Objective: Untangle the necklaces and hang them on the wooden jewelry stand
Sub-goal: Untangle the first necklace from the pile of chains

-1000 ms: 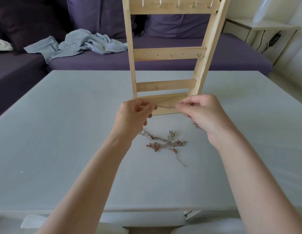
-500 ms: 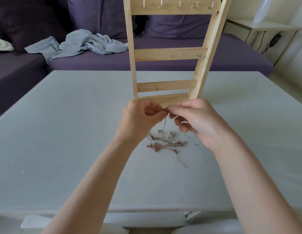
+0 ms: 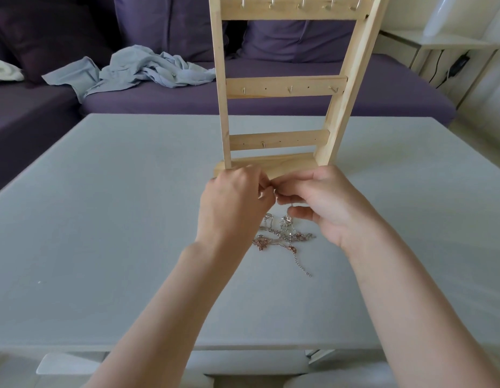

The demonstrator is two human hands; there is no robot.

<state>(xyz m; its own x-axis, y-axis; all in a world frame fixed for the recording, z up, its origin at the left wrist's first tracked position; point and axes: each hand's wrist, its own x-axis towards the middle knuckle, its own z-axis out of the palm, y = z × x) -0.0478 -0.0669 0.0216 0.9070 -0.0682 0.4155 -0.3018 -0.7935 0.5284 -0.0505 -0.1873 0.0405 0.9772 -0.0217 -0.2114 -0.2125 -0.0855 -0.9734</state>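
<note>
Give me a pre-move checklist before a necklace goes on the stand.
1. Left hand pinching the chain: ok, fingers curled at the meeting point.
2. Right hand pinching the chain: ok.
3. Held chain free of the pile: cannot tell, the hands hide it.
4. Stand upright on the table: ok.
5. Hooks free: ok, nothing hangs on them.
6. Pile untangled: not ok, chains lie knotted together.

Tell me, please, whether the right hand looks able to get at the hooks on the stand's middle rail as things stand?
Probably yes. The middle rail of the wooden stand faces the person with nothing in front of it. The right hand sits just before the stand's base, but it pinches a thin chain together with the left hand, so it isn't free.
</note>
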